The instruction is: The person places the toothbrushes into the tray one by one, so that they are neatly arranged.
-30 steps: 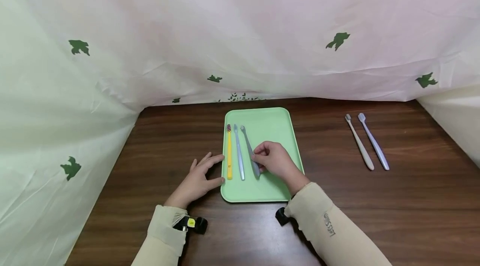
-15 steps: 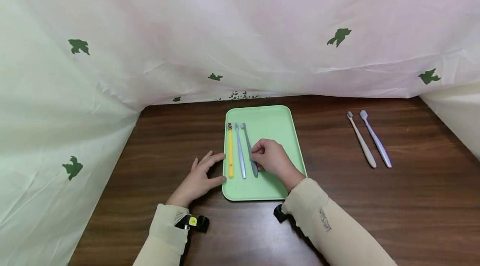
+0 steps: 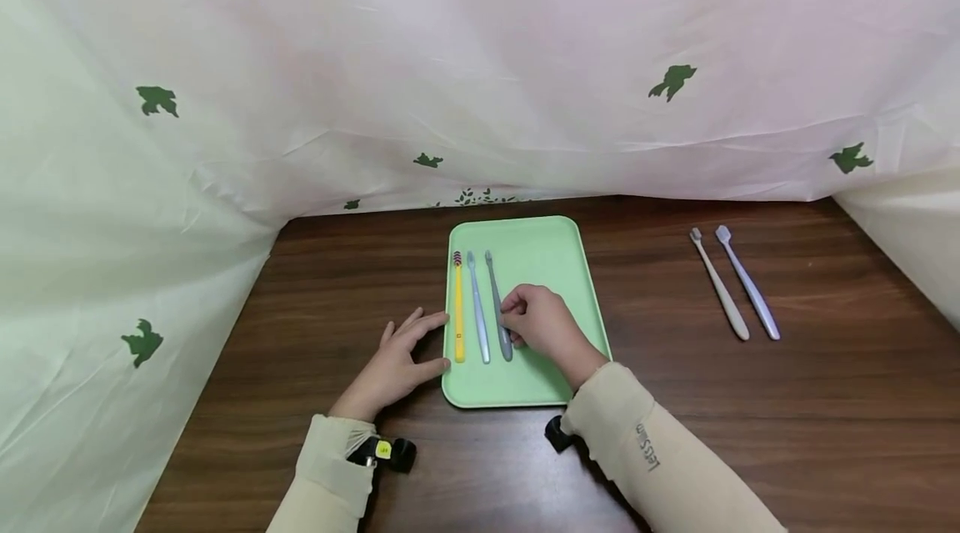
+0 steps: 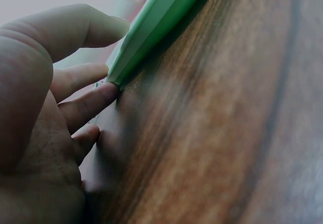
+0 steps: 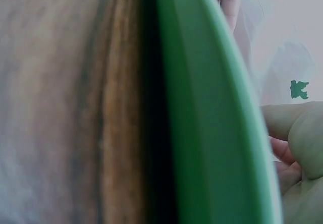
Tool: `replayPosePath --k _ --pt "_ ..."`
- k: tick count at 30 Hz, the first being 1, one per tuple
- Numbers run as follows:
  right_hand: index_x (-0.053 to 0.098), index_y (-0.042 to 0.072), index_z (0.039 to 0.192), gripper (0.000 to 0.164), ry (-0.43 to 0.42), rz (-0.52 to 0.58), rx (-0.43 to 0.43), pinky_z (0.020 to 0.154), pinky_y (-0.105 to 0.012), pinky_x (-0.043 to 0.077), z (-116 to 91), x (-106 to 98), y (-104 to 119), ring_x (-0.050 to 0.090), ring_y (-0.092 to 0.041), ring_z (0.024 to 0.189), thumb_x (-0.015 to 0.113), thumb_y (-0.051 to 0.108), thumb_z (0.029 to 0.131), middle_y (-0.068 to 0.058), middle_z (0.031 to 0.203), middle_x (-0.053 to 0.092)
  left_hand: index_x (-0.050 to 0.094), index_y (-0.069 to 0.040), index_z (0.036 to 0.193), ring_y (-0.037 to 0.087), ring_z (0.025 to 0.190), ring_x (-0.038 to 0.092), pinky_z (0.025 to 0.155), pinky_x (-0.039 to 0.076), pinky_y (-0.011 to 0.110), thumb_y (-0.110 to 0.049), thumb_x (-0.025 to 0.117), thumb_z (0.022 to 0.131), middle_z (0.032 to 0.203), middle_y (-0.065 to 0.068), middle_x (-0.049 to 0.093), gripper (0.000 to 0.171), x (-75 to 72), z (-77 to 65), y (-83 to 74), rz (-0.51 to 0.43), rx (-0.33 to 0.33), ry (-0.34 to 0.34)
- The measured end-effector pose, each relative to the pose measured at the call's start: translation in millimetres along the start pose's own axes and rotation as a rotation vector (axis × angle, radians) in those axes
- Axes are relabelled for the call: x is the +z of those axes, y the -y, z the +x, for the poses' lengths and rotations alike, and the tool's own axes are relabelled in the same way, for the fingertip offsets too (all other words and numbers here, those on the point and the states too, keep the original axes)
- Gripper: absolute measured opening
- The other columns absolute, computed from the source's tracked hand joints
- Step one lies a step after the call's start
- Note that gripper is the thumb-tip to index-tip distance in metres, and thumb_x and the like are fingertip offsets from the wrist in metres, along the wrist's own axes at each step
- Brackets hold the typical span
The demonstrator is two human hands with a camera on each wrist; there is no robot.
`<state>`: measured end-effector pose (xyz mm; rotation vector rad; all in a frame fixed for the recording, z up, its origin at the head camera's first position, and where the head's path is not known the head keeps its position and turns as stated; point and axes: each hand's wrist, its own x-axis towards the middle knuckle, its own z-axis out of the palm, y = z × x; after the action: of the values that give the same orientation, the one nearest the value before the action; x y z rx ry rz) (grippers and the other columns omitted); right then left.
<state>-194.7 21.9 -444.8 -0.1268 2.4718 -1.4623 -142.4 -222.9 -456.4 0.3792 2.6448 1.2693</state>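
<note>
Head view: our right hand [image 3: 546, 324] pinches the grey toothbrush [image 3: 498, 304] on the green tray [image 3: 551, 249]; our left hand [image 3: 396, 359], fingers relaxed, touches the tray's left rim.

Two pale toothbrushes [image 3: 733, 283] on wooden table [image 3: 750, 416], curtain [image 3: 480, 66] behind.

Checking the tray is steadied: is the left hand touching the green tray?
Touching. The left wrist view shows the left hand's fingers against the green tray's edge.
</note>
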Motion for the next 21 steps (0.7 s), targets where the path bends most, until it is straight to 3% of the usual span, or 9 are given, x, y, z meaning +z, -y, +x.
replayPosePath --k 9,21 --pt "0.066 0.005 0.097 0.01 0.004 -0.014 0.007 0.058 -0.029 0.052 -4.5 -8.6 6.1 0.064 -0.018 0.062 0.074 0.008 0.091 -0.006 0.081 0.066 0.051 -0.014 0.148 0.031 0.153 0.016 0.118 -0.008 0.06 -0.021 0.076 0.09 0.152 0.007 0.048 0.063 -1.4 3.1 0.3 0.002 -0.003 0.011" --pt "0.068 0.006 0.1 0.009 -0.007 -0.026 -0.059 0.06 -0.03 0.052 -22.5 -29.1 4.2 0.064 -0.016 0.064 0.071 0.01 0.092 -0.005 0.085 0.066 0.051 -0.016 0.148 0.029 0.153 0.018 0.119 -0.007 0.058 -0.021 0.076 0.09 0.153 0.005 0.047 0.064 -1.0 1.8 2.2 0.006 0.003 0.014"
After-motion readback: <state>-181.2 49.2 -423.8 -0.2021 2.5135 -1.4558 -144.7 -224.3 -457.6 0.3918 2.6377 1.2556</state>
